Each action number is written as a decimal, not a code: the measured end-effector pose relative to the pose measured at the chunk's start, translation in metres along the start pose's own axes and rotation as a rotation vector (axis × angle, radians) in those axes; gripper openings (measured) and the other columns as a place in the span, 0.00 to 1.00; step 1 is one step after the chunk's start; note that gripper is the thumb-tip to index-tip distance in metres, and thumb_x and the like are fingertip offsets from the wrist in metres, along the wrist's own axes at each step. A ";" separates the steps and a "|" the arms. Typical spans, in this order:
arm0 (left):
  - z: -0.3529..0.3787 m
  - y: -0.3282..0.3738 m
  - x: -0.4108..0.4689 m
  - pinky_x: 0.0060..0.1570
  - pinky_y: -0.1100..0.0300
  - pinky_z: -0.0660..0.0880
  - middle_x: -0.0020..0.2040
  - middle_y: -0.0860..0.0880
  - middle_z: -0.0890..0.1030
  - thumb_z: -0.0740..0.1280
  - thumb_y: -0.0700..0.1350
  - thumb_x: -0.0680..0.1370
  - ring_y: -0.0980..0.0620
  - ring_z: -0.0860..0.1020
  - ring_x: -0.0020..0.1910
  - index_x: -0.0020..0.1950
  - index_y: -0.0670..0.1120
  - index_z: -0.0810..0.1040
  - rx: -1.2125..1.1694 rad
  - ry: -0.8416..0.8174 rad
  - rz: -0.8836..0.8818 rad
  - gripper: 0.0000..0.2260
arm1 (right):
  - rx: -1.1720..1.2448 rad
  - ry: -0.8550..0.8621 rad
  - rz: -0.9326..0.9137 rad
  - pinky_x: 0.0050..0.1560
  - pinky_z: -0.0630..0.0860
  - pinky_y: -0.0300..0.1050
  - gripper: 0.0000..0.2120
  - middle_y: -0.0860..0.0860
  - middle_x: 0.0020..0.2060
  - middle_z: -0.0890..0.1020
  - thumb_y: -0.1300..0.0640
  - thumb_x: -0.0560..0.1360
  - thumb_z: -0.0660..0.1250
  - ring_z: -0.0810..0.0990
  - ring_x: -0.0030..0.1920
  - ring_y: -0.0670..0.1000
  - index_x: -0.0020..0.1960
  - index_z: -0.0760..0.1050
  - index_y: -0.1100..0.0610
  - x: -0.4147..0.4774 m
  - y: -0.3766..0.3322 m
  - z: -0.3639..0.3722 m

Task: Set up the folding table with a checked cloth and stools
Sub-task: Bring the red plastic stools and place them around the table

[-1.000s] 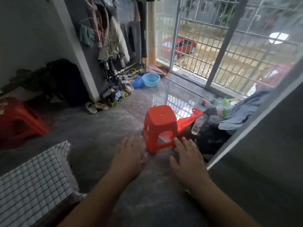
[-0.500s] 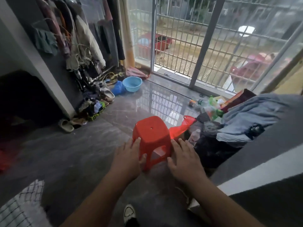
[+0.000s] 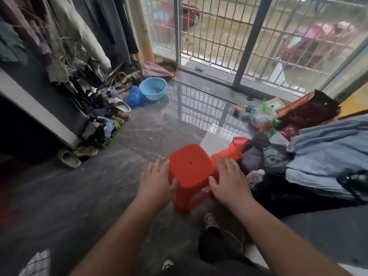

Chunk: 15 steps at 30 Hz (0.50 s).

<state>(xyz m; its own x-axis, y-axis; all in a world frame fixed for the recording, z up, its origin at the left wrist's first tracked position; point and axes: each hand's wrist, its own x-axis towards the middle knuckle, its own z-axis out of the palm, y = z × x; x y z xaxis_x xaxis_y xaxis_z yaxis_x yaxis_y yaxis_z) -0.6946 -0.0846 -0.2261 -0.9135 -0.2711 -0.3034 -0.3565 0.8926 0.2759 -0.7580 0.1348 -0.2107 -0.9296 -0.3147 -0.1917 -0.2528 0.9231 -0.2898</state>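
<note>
Beside the stool (image 3: 190, 168), left hand (image 3: 156, 182) and right hand (image 3: 229, 180) apparently press flat.

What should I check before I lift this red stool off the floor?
1. Left hand flat against the left side of the red stool: ok.
2. Right hand flat against its right side: ok.
3. Stool upright, with nothing on its seat: ok.
4. Room on the right: not ok. The red plastic bag and the pile of clothes crowd the right hand.
5. Firm hold: cannot tell. The fingers lie straight along the sides, not hooked under the seat.
6. Foot out of the way: cannot tell. A shoe sits close to the stool's near leg.
</note>
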 end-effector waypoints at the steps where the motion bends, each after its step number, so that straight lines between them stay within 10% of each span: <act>1: 0.005 0.001 0.019 0.76 0.43 0.54 0.81 0.45 0.52 0.58 0.60 0.80 0.42 0.50 0.80 0.81 0.52 0.51 -0.010 -0.013 -0.025 0.33 | -0.005 -0.016 0.009 0.77 0.50 0.52 0.33 0.55 0.79 0.58 0.44 0.79 0.59 0.53 0.78 0.57 0.80 0.53 0.51 0.022 0.007 0.006; 15: 0.148 0.005 0.255 0.77 0.48 0.55 0.81 0.41 0.52 0.59 0.57 0.81 0.42 0.54 0.79 0.81 0.49 0.51 -0.220 -0.210 -0.333 0.32 | 0.016 -0.419 0.052 0.76 0.57 0.57 0.36 0.56 0.79 0.56 0.48 0.77 0.65 0.54 0.78 0.59 0.80 0.53 0.53 0.306 0.105 0.166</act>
<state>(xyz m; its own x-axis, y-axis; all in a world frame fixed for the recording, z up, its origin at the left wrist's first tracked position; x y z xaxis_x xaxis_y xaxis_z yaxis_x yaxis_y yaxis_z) -0.9000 -0.0957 -0.4372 -0.6905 -0.4311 -0.5808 -0.6780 0.6655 0.3122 -1.0241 0.0983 -0.4557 -0.7506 -0.3333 -0.5705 -0.2009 0.9377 -0.2835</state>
